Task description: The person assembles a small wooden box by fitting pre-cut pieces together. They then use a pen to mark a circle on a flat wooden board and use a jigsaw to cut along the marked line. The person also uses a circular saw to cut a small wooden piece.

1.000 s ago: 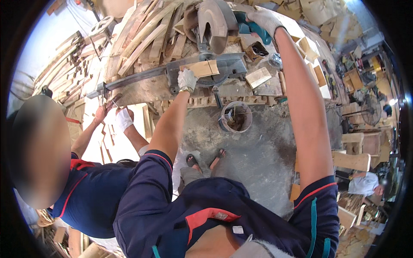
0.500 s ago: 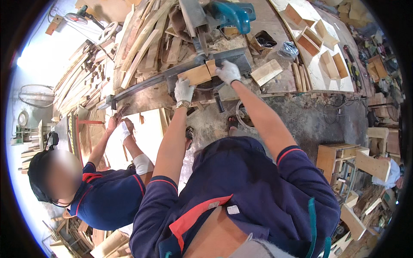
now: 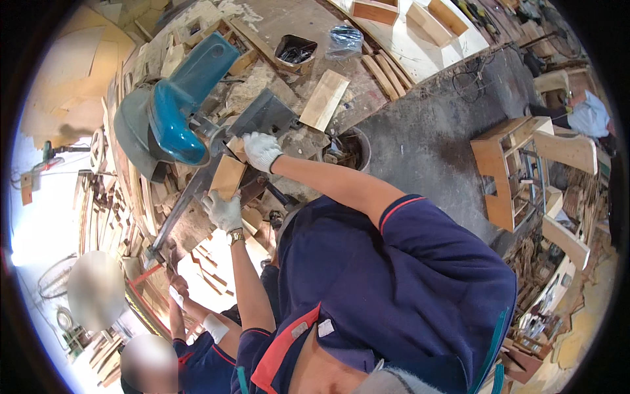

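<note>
My left hand (image 3: 224, 211), in a white work glove with a watch at the wrist, grips the near end of a short wooden board (image 3: 228, 178). This board lies on the bed of a miter saw (image 3: 176, 113) with a teal body and grey blade guard. My right hand (image 3: 262, 152), gloved too, has its fingers curled on a small wood block (image 3: 237, 149) by the saw's metal fence (image 3: 264, 113). A narrow gap separates block and board. The blade itself is hidden from this view; the saw head stands raised just left of both hands.
A loose plank (image 3: 325, 100) lies right of the fence, near an open box of dark hardware (image 3: 295, 50) and a plastic bag (image 3: 344, 43). Wooden boxes (image 3: 430, 25) stand on a white panel. Scrap strips are stacked at left, where a co-worker (image 3: 203, 358) sits. A bucket (image 3: 357, 148) is below.
The view has turned, so the saw and bench appear swung round and the saw head shows whole. Both gloved hands stay on the wood pieces.
</note>
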Available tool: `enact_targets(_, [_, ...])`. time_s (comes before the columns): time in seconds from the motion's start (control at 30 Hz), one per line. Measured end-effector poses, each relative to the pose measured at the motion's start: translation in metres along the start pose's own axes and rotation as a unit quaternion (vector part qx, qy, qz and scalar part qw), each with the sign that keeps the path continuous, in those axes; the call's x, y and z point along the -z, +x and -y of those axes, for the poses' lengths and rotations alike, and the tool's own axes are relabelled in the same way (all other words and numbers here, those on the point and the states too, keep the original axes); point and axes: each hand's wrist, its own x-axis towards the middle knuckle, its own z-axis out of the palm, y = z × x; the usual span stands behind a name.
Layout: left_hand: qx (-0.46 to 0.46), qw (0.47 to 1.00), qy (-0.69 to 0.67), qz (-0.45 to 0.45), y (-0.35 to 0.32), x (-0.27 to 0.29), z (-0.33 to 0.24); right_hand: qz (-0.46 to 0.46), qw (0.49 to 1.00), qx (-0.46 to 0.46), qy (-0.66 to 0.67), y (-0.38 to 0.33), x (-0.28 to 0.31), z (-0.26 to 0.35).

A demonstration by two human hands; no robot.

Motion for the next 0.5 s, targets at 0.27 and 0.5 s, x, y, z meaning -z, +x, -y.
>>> enact_targets(0.27, [-0.107, 0.992, -0.020, 0.064, 0.022, 0.007, 0.022, -0.021, 0.999, -0.007, 0.028, -0.007, -0.003, 0.007])
enact_targets(0.5, [0.051, 0.975, -0.212, 0.028, -0.037, 0.015, 0.034, 0.031, 0.999, 0.031, 0.013, -0.002, 0.000, 0.012])
